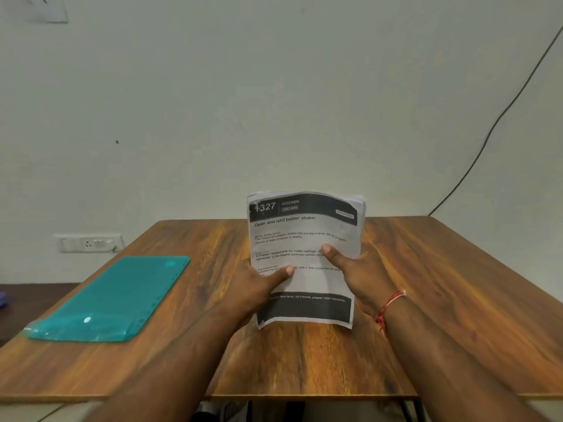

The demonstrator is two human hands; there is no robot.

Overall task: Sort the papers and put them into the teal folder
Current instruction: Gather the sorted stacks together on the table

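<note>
Both hands, left hand (259,287) and right hand (356,275), grip the papers (304,233) upright over the wooden tabletop (441,284), thumbs on the front sheet. Teal folder (112,300) lies flat at left. Behind: pale wall (274,86), socket plate (88,243), black cable (502,117).

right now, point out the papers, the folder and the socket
papers (304,233): head view, upper half of the top sheet
folder (112,300): head view, middle of its teal cover
socket (88,243): head view, centre of its white wall plate
</note>
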